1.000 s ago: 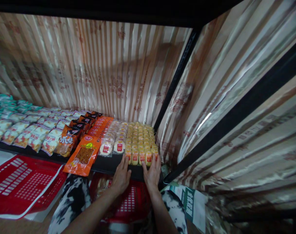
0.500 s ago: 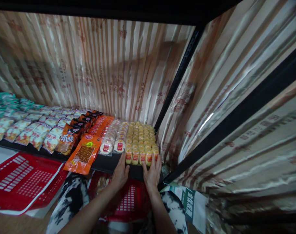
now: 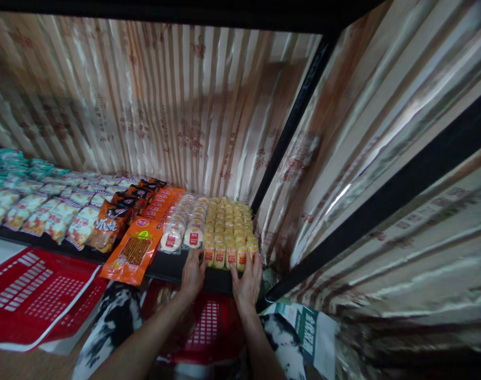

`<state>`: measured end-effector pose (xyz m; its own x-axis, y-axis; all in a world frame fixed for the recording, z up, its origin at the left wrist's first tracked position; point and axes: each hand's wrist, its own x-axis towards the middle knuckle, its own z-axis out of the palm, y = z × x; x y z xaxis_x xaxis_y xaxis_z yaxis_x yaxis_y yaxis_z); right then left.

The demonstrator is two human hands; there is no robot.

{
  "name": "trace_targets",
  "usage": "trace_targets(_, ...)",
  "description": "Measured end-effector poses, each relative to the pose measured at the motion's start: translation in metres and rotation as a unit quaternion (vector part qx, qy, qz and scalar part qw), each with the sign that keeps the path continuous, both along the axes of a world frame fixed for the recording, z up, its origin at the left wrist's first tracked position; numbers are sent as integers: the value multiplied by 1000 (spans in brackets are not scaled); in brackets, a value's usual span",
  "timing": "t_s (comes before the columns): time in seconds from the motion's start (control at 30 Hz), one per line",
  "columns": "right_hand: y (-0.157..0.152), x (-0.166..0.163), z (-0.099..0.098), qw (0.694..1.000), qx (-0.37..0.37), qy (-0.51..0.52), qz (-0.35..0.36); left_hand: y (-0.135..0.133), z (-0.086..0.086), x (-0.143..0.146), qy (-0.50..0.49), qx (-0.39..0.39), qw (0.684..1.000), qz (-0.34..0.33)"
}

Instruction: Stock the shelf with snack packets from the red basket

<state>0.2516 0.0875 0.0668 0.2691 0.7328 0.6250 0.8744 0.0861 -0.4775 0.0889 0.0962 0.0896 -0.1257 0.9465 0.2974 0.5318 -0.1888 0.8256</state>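
Several rows of small yellow packaged cakes (image 3: pixel 231 232) with orange-red labels stand at the right end of a dark shelf (image 3: pixel 172 264). At the front left corner of these packs is my left hand (image 3: pixel 192 277), its fingers stretched forward beside the outermost row. My right hand (image 3: pixel 246 285) rests against the front right packs, thumb and fingers apart. Neither hand encloses a pack. Just left of the yellow packs stand rows of round white packaged cakes (image 3: pixel 192 235) with red labels. Both hands' fingertips are partly hidden by the packs or blurred.
An orange bag of stick snacks (image 3: pixel 135 248) overhangs the shelf's front edge. Black-and-orange bags (image 3: pixel 107 227) and white snack bags (image 3: pixel 62 219) continue leftward. Red baskets (image 3: pixel 38 295) sit below. A black diagonal post (image 3: pixel 291 124) and pleated, printed sheeting (image 3: pixel 185 105) bound the right and back.
My left hand has shifted slightly left and up along the front of the packs. The right hand stays against the right-hand packs. The view has tilted slightly.
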Motion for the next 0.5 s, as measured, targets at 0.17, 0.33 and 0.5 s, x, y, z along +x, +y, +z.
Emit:
trace_targets(0.17, 0, 0, 0, 1000, -11, -13, -7, 3, -7, -5, -11, 1, 1000, -17)
trace_targets(0.33, -1, -1, 1, 1000, -5, -12, -8, -18, 34, -4, -21, 74, 997, 11)
trace_targets(0.5, -2, -2, 4, 1000, 7, -26, 4, -67, 85, -1, -102, 106, 989, -19)
